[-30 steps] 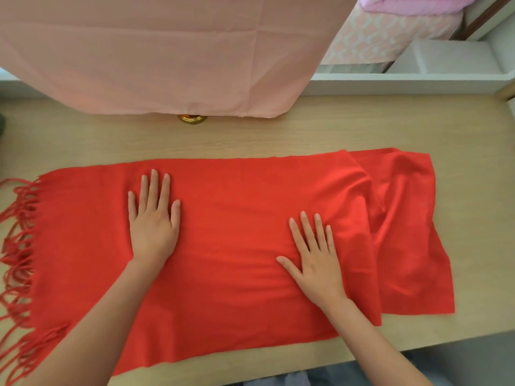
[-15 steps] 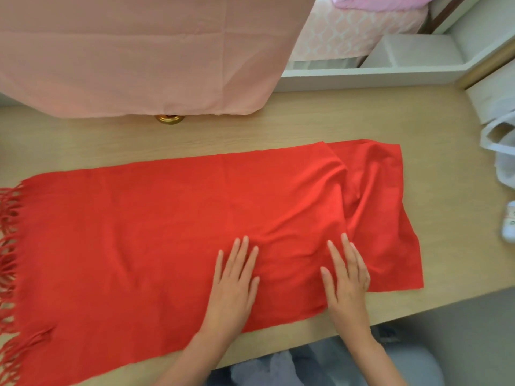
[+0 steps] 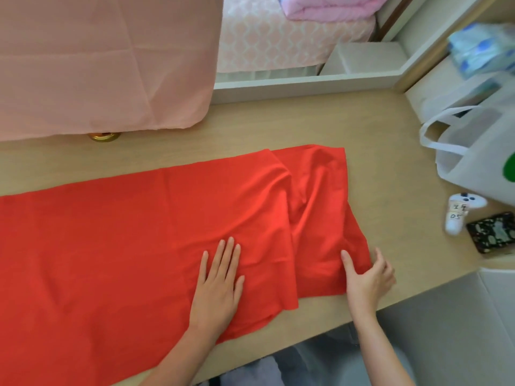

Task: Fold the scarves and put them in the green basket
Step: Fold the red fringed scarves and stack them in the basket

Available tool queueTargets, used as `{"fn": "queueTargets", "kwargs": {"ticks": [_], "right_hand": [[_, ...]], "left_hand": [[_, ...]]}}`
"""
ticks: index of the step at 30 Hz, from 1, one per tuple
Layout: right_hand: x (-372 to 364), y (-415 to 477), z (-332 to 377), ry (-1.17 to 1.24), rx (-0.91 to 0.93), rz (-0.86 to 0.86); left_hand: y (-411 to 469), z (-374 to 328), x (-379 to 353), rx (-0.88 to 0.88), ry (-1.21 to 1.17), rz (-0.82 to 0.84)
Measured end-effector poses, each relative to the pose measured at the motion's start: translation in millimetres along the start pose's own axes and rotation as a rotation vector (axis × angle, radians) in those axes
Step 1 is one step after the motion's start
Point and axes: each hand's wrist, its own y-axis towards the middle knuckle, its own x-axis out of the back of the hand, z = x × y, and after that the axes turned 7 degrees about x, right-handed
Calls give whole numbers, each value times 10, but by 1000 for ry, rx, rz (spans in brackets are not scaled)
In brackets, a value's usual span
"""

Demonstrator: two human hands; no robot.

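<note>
standing right of the red scarf (image 3: pixel 139 232), a white bag (image 3: pixel 473 162) hides its contents.

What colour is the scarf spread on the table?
The scarf is plain bright red with no visible pattern; the head view shows it clearly.

Bright, soft, diffuse light; shadows faint. Oversaturated wide red fabric scarf (image 3: pixel 125 246), weave detail lost. Blurred right edge: white fabric tote bag (image 3: pixel 473 157), blue-and-white plastic tissue pack (image 3: pixel 479 48). Wide-angle bowing along pale wooden worktop (image 3: pixel 376 129) edges.
</note>
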Motion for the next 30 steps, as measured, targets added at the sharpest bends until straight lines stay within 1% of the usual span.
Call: {"fn": "queueTargets", "kwargs": {"ticks": [3, 5, 6, 7, 9, 11, 14, 16, 18, 20, 22, 23, 26, 30], "right_hand": [[28, 241, -36, 132, 3, 104], [44, 263, 34, 258, -1, 110], [67, 256, 74, 283, 5, 99], [98, 269, 104, 266, 35, 74], [178, 364, 85, 161, 101, 4], [262, 560, -34, 94, 92, -41], [321, 771, -315, 65, 24, -11], [344, 744, -395, 79, 8, -1], [336, 580, -372, 50, 113, 1], [258, 367, -285, -21, 218, 45], [118, 220, -217, -72, 258, 97], [54, 187, -194, -67, 251, 96], [-50, 220, -162, -7, 223, 3], [42, 441, -269, -13, 141, -46]], "left_hand": [[-3, -1, 1, -4, -6, 2], [-3, -12, 5, -11, -5, -3], [-11, -17, 11, -15, -2, -2], [-13, -26, 18, -19, 1, 1], [-12, -32, 23, -22, 3, 2], [-12, -39, 14, -21, -2, -1], [6, -35, 15, -26, -2, -4], [7, -36, 15, -23, 6, -9], [-2, -40, 6, -29, 13, -15], [-3, -34, -1, -35, 11, -16], [-3, -30, -4, -30, 21, -17], [-6, -32, -7, -29, 28, -16], [-5, -48, -7, -28, 28, -25], [3, -51, -8, -28, 34, -29]]}}
